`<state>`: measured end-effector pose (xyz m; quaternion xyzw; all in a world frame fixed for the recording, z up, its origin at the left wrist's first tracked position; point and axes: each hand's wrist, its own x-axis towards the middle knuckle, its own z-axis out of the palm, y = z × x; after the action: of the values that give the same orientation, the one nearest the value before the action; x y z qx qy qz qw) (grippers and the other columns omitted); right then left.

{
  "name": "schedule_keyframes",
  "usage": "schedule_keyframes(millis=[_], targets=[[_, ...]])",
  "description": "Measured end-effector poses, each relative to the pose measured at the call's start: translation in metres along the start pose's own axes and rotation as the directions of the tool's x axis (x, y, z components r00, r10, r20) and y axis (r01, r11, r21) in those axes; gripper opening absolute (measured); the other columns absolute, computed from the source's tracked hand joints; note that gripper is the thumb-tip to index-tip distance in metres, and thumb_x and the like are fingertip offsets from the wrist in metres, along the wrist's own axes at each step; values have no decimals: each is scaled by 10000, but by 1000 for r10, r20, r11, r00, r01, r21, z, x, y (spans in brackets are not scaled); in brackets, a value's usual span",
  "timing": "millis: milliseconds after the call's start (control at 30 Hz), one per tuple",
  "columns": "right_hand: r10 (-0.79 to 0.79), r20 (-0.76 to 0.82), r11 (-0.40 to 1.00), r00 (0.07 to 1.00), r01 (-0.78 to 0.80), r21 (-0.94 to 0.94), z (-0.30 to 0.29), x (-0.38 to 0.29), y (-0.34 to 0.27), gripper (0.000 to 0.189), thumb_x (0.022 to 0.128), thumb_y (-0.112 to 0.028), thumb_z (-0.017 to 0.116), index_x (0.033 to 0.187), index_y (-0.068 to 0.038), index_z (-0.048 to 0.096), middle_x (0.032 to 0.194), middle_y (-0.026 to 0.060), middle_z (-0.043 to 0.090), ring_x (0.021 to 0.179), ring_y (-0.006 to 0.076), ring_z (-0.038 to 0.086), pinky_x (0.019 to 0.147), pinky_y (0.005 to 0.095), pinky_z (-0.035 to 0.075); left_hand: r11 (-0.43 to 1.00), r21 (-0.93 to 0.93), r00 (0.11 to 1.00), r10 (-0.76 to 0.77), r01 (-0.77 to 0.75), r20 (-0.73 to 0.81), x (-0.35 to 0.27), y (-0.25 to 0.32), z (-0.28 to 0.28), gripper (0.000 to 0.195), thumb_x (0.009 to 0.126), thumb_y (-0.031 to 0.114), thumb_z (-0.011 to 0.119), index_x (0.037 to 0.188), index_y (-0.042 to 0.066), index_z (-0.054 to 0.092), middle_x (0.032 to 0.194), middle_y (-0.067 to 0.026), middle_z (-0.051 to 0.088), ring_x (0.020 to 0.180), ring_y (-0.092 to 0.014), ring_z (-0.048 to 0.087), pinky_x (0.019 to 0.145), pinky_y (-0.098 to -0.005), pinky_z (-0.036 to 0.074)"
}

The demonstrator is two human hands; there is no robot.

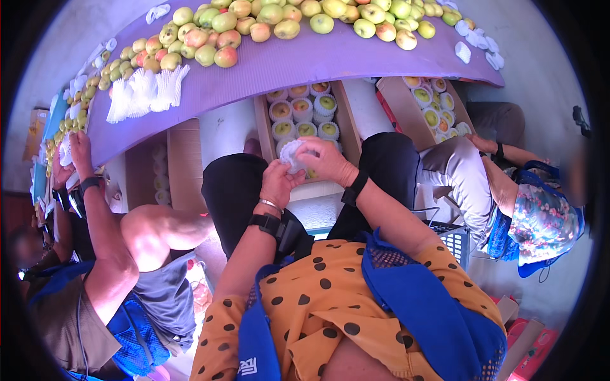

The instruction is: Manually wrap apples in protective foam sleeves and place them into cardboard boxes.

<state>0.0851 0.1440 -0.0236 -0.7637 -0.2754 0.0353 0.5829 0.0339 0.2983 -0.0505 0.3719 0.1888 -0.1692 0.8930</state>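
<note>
Both my hands are together over a cardboard box [353,124] of apples in white foam net sleeves. My left hand [279,181] holds the lower side of a white foam net sleeve [291,155], and my right hand [326,159] grips its upper right side. Whether an apple sits inside this sleeve I cannot tell. The netted apples [302,108] stand in rows in the box. Beyond them, on a purple table [286,64], lies a long heap of loose green, yellow and red apples [271,15], with a pile of foam net sleeves [145,93] at its left.
A co-worker [95,214] on the left holds a foam net at the table's edge. Another co-worker [495,190] sits on the right beside a second box of netted apples [431,107]. A further box [183,166] stands below the table at left; a grey plastic crate [455,243] is at right.
</note>
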Motion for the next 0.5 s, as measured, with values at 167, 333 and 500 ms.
schedule_keyframes(millis=[167, 333, 500], targets=[[377, 55, 879, 924, -376, 294, -15, 12, 0, 135, 775, -42, 537, 906, -42, 502, 902, 38, 571, 789, 67, 509, 662, 238, 427, 988, 154, 997, 26, -14, -79, 8, -5, 8, 234, 831, 94, 434, 1054, 31, 466, 971, -112, 580, 794, -229, 605, 667, -330, 511], [387, 48, 704, 921, -329, 630, -23, 26, -28, 241, 760, 20, 508, 991, -33, 464, 901, 46, 562, 825, 103, 531, 701, 251, 421, 989, -100, 992, 118, -113, 49, 9, 6, 13, 232, 852, 111, 437, 1069, 35, 464, 1011, -112, 577, 830, -230, 600, 701, -346, 505], [444, 136, 447, 886, -350, 823, -24, 12, -3, 307, 713, 51, 483, 1011, -21, 480, 933, 67, 552, 859, 150, 543, 742, 269, 426, 950, -238, 975, 220, -204, 43, 9, 5, 11, 267, 862, 136, 462, 1106, 26, 458, 1063, -115, 561, 921, -237, 573, 780, -383, 481]])
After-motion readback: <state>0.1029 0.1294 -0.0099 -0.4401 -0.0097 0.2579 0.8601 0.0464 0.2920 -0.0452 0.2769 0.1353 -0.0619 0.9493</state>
